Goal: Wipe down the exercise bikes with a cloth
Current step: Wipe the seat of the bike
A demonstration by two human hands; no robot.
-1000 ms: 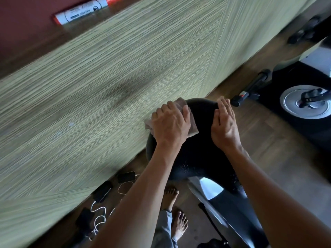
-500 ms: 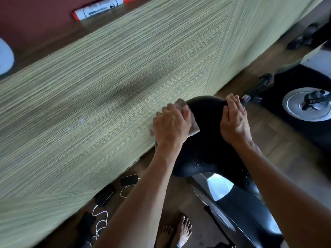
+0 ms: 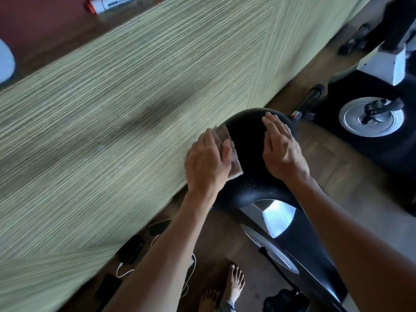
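So the small brownish folded cloth [image 3: 229, 154] sits pinned on the left side of the rounded black bike seat [image 3: 247, 140], under the left hand [image 3: 208, 163], fingers flat and together. Right hand [image 3: 281, 149] rests flat, fingers slightly spread, steadying it. Those droplets [image 3: 255, 188] near the seat's nose could get missed if the wiping stays up high.

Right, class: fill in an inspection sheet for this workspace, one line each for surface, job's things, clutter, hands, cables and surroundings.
Surface: black bike seat, water droplets near its narrow end.
Job's things: brownish cloth on the seat's left side.
Clutter: phones and dark devices on the wooden floor; marker on the ledge.
Hands: left hand presses the cloth; right hand flat on the seat.
Cables: white cable by the phones.
Surroundings: striped green panel; second bike's pedal crank; bare feet below.
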